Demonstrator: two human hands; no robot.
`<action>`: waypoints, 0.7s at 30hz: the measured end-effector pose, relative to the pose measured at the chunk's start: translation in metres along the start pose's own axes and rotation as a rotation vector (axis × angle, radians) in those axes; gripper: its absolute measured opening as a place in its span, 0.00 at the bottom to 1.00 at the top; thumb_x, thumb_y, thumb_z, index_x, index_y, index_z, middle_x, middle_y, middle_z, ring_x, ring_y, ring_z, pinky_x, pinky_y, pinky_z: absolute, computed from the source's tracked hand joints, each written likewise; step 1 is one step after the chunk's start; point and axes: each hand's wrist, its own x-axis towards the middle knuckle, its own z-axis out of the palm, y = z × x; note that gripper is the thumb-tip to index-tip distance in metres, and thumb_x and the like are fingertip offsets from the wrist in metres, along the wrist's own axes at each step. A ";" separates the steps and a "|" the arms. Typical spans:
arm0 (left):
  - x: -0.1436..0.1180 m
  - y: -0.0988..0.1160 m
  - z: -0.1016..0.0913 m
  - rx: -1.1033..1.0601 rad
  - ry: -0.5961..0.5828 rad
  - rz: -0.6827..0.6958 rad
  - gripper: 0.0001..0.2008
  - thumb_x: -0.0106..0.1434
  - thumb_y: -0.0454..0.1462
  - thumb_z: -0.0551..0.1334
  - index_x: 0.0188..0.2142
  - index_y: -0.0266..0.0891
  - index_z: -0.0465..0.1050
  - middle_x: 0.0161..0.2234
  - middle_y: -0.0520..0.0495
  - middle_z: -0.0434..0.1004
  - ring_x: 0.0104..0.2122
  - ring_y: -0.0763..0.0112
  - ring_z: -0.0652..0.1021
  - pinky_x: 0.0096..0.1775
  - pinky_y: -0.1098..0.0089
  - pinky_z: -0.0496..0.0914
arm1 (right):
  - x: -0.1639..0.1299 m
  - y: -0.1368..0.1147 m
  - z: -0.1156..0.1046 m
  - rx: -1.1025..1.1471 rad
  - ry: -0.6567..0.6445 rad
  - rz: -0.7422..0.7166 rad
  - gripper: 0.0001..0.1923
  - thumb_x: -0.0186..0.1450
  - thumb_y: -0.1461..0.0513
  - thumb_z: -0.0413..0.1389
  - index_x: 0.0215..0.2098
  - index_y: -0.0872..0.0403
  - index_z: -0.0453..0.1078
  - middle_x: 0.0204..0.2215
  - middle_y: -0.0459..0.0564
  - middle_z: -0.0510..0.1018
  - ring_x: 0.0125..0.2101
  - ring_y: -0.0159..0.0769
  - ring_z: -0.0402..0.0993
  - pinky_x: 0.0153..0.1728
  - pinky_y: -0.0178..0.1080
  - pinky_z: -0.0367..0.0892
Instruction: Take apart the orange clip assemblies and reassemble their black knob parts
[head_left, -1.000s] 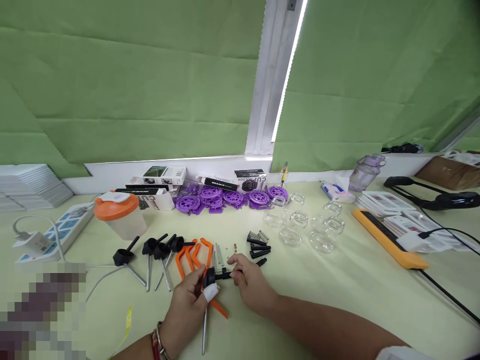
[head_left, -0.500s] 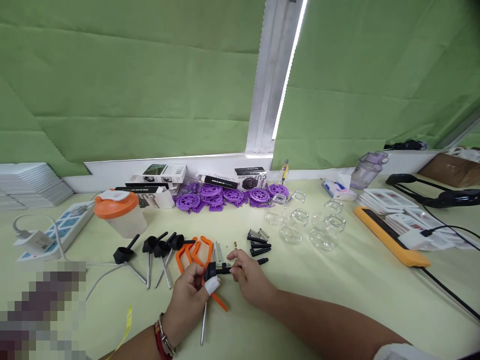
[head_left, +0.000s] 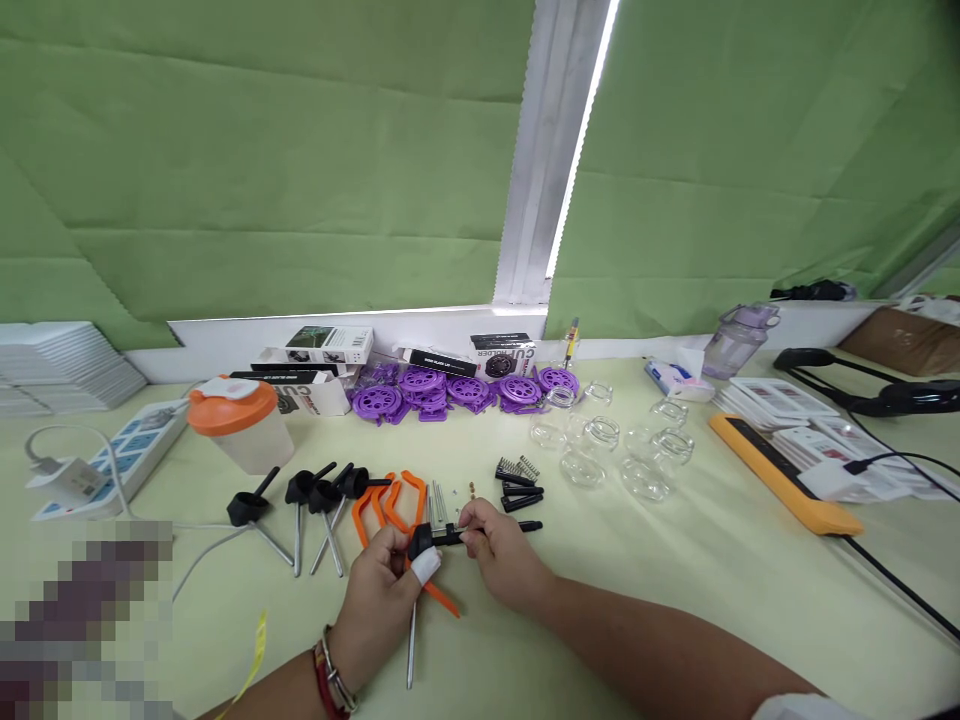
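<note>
My left hand (head_left: 381, 600), one fingertip wrapped in white tape, grips a black knob with a metal rod (head_left: 412, 630) pointing down toward me, together with an orange clip (head_left: 439, 598). My right hand (head_left: 504, 558) pinches a small black pin (head_left: 448, 538) at the side of that knob. Just beyond the hands lie more orange clips (head_left: 386, 505), thin metal pins (head_left: 436, 502), small black pieces (head_left: 521, 493) and springs (head_left: 517, 467). Several black knob-and-rod assemblies (head_left: 319, 500) lie to the left.
Purple plastic wheels (head_left: 450, 390) and small boxes (head_left: 319, 346) line the back of the table. Clear glass rings (head_left: 607, 445) sit at centre right. An orange-lidded cup (head_left: 238, 423) and power strip (head_left: 120, 455) are at left; an orange bar (head_left: 780, 475), cables and a bottle (head_left: 735, 338) at right.
Both hands lifted slightly and drew together around the knob; the rod in my left hand tilted a little. Nothing was let go.
</note>
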 end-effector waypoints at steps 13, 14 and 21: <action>-0.001 0.005 0.002 0.010 0.032 0.004 0.13 0.48 0.43 0.66 0.26 0.39 0.64 0.22 0.56 0.67 0.22 0.75 0.68 0.23 0.75 0.63 | 0.000 0.001 -0.001 0.008 -0.003 -0.015 0.08 0.60 0.65 0.46 0.38 0.52 0.62 0.21 0.42 0.62 0.22 0.29 0.56 0.25 0.31 0.55; -0.001 0.006 0.002 0.008 0.031 -0.003 0.13 0.48 0.43 0.66 0.25 0.39 0.64 0.22 0.56 0.67 0.22 0.75 0.68 0.23 0.75 0.62 | 0.000 0.001 -0.001 0.009 -0.005 -0.012 0.08 0.60 0.65 0.46 0.38 0.52 0.62 0.22 0.42 0.63 0.22 0.29 0.56 0.25 0.31 0.55; -0.001 0.006 0.002 0.040 0.040 -0.012 0.15 0.49 0.44 0.66 0.24 0.40 0.61 0.20 0.58 0.61 0.20 0.76 0.64 0.23 0.75 0.61 | 0.000 0.000 -0.002 0.015 -0.008 -0.013 0.08 0.61 0.65 0.46 0.38 0.52 0.61 0.21 0.42 0.63 0.22 0.29 0.56 0.25 0.31 0.54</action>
